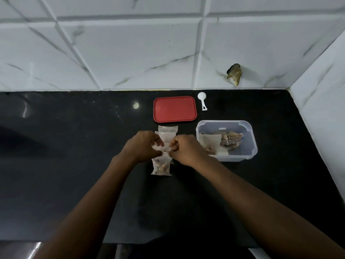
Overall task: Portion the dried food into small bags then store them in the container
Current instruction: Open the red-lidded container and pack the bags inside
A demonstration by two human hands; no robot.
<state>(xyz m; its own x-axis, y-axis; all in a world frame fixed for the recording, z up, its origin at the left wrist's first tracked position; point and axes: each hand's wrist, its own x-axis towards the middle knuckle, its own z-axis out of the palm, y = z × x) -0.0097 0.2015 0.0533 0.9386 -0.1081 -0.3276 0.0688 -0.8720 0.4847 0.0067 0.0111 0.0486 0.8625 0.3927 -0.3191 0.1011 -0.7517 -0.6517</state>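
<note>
Left of the container (224,121), our left hand (143,146) and right hand (184,149), fingers curled, pinch the top of one filled small bag (161,167).

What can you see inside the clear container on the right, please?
Inside the container lie a pale small bag and, beside it, a clear bag of brown dried food. Whatever sits beneath them is covered, so I cannot give a count.
</note>
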